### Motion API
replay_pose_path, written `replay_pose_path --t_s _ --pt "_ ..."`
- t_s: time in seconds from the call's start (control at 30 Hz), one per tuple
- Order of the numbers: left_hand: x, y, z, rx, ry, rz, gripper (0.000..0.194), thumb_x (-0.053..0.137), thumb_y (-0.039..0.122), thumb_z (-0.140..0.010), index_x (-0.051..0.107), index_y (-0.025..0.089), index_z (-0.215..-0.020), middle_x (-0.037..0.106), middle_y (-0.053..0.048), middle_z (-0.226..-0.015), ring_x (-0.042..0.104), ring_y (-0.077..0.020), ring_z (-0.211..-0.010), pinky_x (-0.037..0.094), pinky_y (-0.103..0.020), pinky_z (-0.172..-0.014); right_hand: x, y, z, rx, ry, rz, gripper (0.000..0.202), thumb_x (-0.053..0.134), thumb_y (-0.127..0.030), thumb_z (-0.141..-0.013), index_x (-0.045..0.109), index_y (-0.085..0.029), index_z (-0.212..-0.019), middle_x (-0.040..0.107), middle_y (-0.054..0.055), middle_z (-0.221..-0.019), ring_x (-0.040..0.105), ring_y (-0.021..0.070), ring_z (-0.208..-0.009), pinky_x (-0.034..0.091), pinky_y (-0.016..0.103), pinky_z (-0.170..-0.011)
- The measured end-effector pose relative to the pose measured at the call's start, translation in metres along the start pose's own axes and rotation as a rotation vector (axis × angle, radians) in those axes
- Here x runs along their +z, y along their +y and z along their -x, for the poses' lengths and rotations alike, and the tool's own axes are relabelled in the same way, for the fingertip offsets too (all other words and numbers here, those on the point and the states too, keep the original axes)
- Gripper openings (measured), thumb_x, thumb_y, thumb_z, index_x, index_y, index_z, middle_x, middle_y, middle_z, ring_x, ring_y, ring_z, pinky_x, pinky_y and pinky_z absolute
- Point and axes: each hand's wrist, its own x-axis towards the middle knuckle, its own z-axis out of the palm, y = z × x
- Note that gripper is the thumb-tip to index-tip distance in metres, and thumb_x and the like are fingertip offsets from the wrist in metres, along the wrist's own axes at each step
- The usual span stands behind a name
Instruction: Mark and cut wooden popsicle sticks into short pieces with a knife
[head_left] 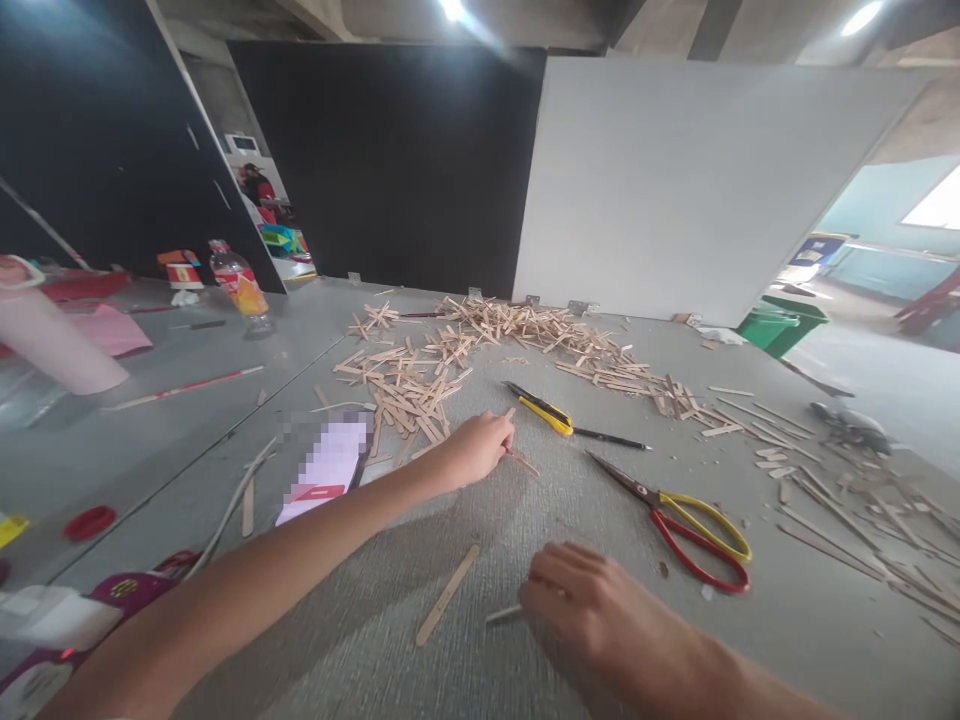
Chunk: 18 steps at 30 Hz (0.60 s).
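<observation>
My left hand [484,447] is closed around a thin wooden stick [525,462], whose ends stick out past the fingers, at the middle of the grey table [337,620]. Nearer to me, my right hand [574,595] is curled with its knuckles up, and a pale thin piece [502,615] pokes out at its left side. Between the hands and slightly left, a flat wooden stick [448,595] lies on the table. Scissors [675,515] with red and yellow handles lie open beyond my right hand. A yellow and black cutter [544,408] and a black pen [611,439] lie past my left hand.
Piles of wooden sticks [412,395] spread across the back, with cut strips [840,510] at the right. A phone [326,470] lies beside my left forearm. A bottle [238,285] and a pink roll [56,335] stand at the left. Panels [637,190] rise behind the table.
</observation>
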Motion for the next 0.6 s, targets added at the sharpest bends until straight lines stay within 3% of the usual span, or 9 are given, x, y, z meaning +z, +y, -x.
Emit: replay_pose_path --t_s 0.1,0.17,0.3,0.47,0.6 --pt "-0.011 -0.006 0.004 -0.054 -0.030 -0.014 0.035 0.065 0.037 -0.100 0.063 0.018 -0.129 0.064 -0.010 -0.129 0.067 -0.0243 -0.108 0.058 -0.046 -0.091 0.015 -0.005 -0.006 -0.013 0.055 0.026 0.017 0.066 -0.009 -0.093 0.059 -0.018 -0.080 0.065 0.004 -0.083 0.056 0.0188 -0.071 0.040 0.033 -0.063" --pt "-0.020 -0.012 0.007 -0.093 -0.058 -0.030 0.035 0.065 0.037 -0.100 0.062 0.018 -0.129 0.064 -0.010 -0.130 0.066 -0.0247 -0.109 0.058 -0.046 -0.092 0.020 0.008 -0.008 0.075 0.044 0.049 0.016 0.068 -0.008 -0.092 0.061 -0.018 -0.081 0.066 0.004 -0.085 0.056 0.0187 -0.072 0.039 0.032 -0.064" --pt "-0.036 -0.025 0.010 -0.168 -0.153 -0.065 0.036 0.065 0.037 -0.100 0.062 0.018 -0.129 0.064 -0.010 -0.130 0.066 -0.0247 -0.109 0.058 -0.046 -0.092 0.021 0.062 -0.011 0.343 0.048 0.128 0.022 0.057 -0.002 -0.094 0.063 -0.018 -0.080 0.066 0.003 -0.084 0.058 0.0171 -0.074 0.036 0.029 -0.065" --pt "-0.049 -0.026 0.010 -0.252 -0.272 -0.077 0.036 0.067 0.037 -0.099 0.063 0.019 -0.129 0.064 -0.010 -0.130 0.067 -0.0250 -0.109 0.059 -0.044 -0.090 0.019 0.135 -0.009 0.523 0.107 0.201 0.030 0.043 -0.005 -0.099 0.063 -0.017 -0.080 0.068 0.006 -0.083 0.059 0.0184 -0.072 0.035 0.029 -0.064" --pt "-0.058 -0.018 0.013 -0.300 -0.327 -0.091 0.036 0.067 0.037 -0.099 0.063 0.019 -0.129 0.064 -0.010 -0.130 0.067 -0.0250 -0.109 0.059 -0.044 -0.090 0.017 0.156 -0.005 0.587 0.148 0.232 0.030 0.044 -0.009 -0.100 0.064 -0.018 -0.079 0.070 0.009 -0.082 0.061 0.0226 -0.080 0.040 0.032 -0.073"
